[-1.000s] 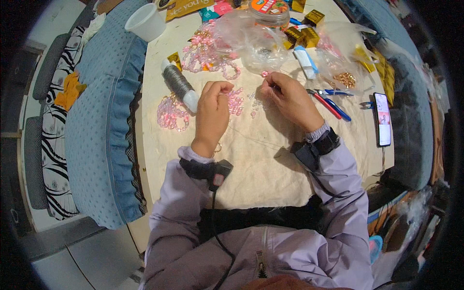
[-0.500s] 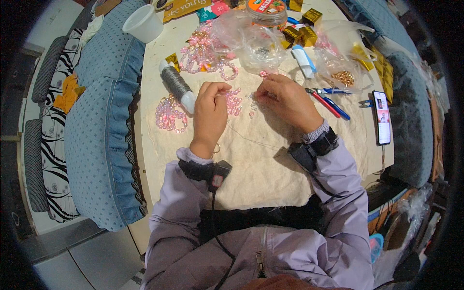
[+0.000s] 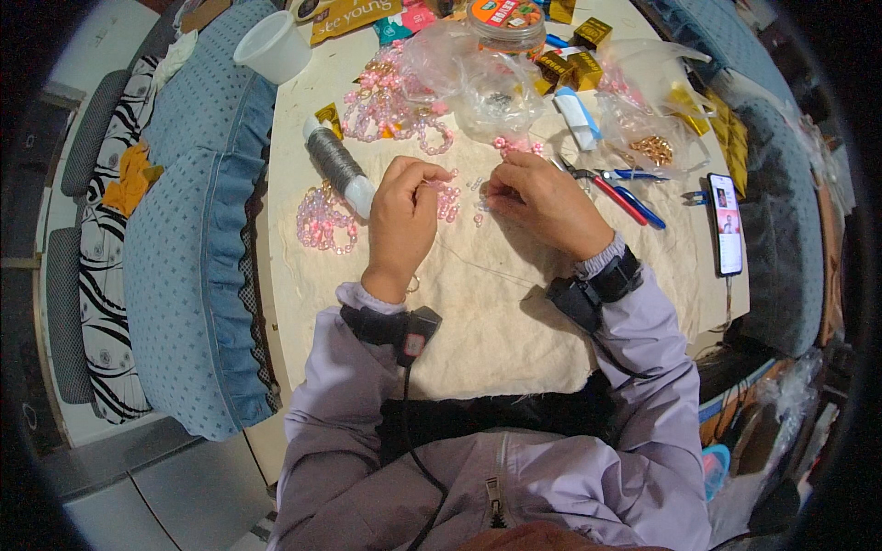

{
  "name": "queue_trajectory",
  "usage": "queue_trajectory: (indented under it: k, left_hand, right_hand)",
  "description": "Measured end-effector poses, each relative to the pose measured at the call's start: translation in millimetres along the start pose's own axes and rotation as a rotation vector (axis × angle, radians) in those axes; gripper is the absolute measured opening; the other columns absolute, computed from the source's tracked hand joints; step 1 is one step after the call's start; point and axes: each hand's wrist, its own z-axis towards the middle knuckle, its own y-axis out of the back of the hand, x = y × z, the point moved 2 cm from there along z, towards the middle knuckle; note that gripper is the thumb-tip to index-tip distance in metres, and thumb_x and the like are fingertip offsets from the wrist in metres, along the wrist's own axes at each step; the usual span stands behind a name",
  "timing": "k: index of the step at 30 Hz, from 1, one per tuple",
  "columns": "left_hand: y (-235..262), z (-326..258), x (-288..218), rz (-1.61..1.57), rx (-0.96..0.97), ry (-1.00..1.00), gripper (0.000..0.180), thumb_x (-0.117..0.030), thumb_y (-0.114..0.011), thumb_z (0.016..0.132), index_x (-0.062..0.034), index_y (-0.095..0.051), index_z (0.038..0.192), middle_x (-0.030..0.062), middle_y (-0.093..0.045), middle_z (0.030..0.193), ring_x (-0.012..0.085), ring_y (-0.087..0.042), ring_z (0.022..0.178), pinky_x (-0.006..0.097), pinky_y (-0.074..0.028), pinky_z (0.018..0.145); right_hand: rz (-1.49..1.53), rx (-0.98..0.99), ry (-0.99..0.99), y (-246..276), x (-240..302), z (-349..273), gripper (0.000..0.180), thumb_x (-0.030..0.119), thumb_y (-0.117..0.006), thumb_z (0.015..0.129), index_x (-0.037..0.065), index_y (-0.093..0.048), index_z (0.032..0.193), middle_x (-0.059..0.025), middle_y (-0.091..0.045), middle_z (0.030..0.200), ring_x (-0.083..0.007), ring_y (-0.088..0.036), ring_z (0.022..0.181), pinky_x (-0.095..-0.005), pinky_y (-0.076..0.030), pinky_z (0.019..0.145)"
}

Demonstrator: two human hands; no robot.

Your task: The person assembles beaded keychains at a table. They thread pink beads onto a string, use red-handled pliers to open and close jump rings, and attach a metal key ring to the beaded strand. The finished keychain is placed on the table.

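Observation:
My left hand is closed in a pinch above the cloth, thumb and forefinger pointing right. A tiny pinkish spot shows at its fingertips, too small to name. From under this hand a thin thread runs slantwise toward my right wrist. My right hand has its fingers bent together beside some small clear beads; whatever they pinch is hidden. Between the hands lie loose pink beads. Pink flower-shaped beads show just beyond the right fingers.
A spool of grey thread and a beaded strand lie left. Behind are more pink strands, plastic bags and a white tub. Red- and blue-handled pliers and a phone lie right, on or beside the cream cloth.
My left hand has shifted slightly to the right. My right fingers have changed position a little, and more of the pink flower-shaped beads beyond them now shows.

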Motion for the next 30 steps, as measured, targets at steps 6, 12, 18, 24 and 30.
queue_trajectory:
  k: [6,12,18,24,30]
  left_hand:
    - [0,-1,-2,-0.001,0.017,0.018,0.017,0.003,-0.058,0.088,-0.0028,-0.072,0.096,0.0100,-0.064,0.097,0.0248,-0.065,0.081,0.033,-0.051,0.072]
    - [-3,-2,-5,0.021,0.098,0.028,0.013,-0.005,-0.065,0.088,-0.0079,-0.075,0.096,0.0083,-0.063,0.098,0.0259,-0.064,0.090,0.035,-0.052,0.077]
    - [-5,-2,-8,0.134,0.134,-0.071,0.010,-0.009,-0.070,0.086,-0.0099,-0.077,0.093,0.0077,-0.064,0.099,0.0289,-0.062,0.098,0.040,-0.051,0.084]
    - [-6,-3,-7,0.147,0.152,-0.106,0.010,-0.010,-0.072,0.083,-0.0090,-0.077,0.092,0.0079,-0.064,0.099,0.0291,-0.062,0.098,0.040,-0.051,0.085]
    - [-6,-3,-8,0.189,0.183,-0.176,0.011,-0.010,-0.071,0.084,-0.0082,-0.077,0.093,0.0094,-0.063,0.100,0.0296,-0.061,0.099,0.040,-0.051,0.085]
  right_hand:
    - [0.113,-0.016,-0.192,2,3,0,0.012,0.012,-0.073,0.083,0.001,-0.069,0.088,-0.0147,-0.065,0.086,-0.0328,-0.065,0.084,-0.0410,-0.054,0.073]
    - [0.068,-0.082,-0.192,3,-5,1,0.013,0.015,-0.073,0.085,0.002,-0.070,0.088,-0.0152,-0.067,0.088,-0.0335,-0.065,0.084,-0.0419,-0.053,0.073]
    - [0.022,-0.100,-0.126,0,-10,0,0.013,0.014,-0.073,0.086,0.002,-0.069,0.090,-0.0149,-0.066,0.088,-0.0338,-0.064,0.086,-0.0420,-0.052,0.075]
    - [0.089,-0.111,-0.095,1,-12,2,0.009,0.009,-0.072,0.085,0.003,-0.069,0.091,-0.0134,-0.065,0.088,-0.0338,-0.063,0.087,-0.0423,-0.052,0.077]
    - [0.062,-0.064,0.010,-2,-9,-1,0.012,0.011,-0.074,0.083,0.006,-0.068,0.091,-0.0106,-0.064,0.089,-0.0317,-0.063,0.090,-0.0413,-0.052,0.078]
